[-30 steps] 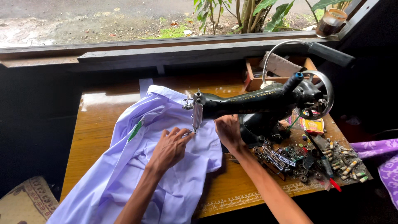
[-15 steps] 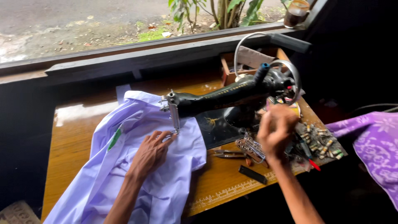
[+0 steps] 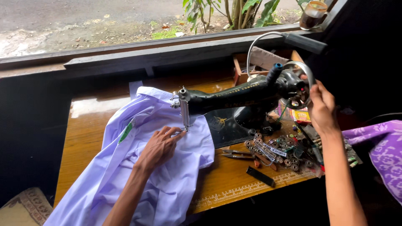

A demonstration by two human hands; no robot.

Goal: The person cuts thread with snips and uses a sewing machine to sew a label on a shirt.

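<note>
Head view: left hand [image 3: 158,147] flat and open, pinning lilac shirt [image 3: 138,175] on surface [image 3: 83,129] at the needle [image 3: 184,121]. Right hand [image 3: 321,109] curled on handwheel [image 3: 298,86] of black sewing machine [image 3: 243,95]. Step looks like needle positioning; wheel needs slow turning, fabric steady.

A small green label [image 3: 126,132] sits on the pale lilac shirt [image 3: 167,188], left of my left hand [image 3: 161,146]. Right of the sewing machine [image 3: 243,94], below my right hand [image 3: 321,109], lies a flat yellow-and-red packet [image 3: 300,116], perhaps a small carton. Among the bobbins [image 3: 289,161] near the table's right end lie two narrow white printed strips [image 3: 268,150].
</note>
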